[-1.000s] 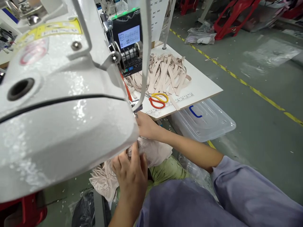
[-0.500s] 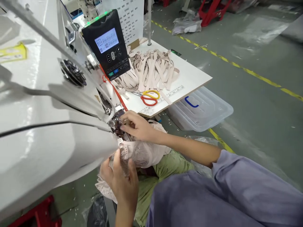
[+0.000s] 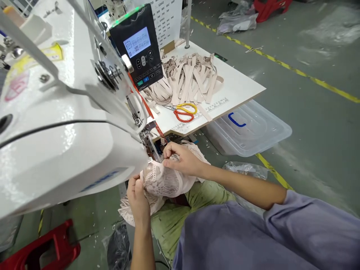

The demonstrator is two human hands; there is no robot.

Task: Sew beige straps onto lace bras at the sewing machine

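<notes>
A pale pink lace garment (image 3: pixel 165 182) lies bunched under the head of a white sewing machine (image 3: pixel 64 123). My left hand (image 3: pixel 137 198) grips the lace at its near left edge, fingers closed on it. My right hand (image 3: pixel 181 159) pinches the lace from the right, just below the needle area (image 3: pixel 150 140). Both hands sit close together at the machine's front. The needle itself is mostly hidden by the machine head.
A black control panel (image 3: pixel 140 45) with a lit screen stands on the machine. On the white table (image 3: pixel 239 90) lie a heap of beige straps (image 3: pixel 191 77) and red and yellow scissors (image 3: pixel 184 111). A clear plastic bin (image 3: pixel 250 129) sits on the floor. A red stool (image 3: pixel 42 251) is lower left.
My right hand has drawn back from the needle area onto the lace. My left hand shifted left and closed on the garment's edge. The view swung, showing more of the machine's front.
</notes>
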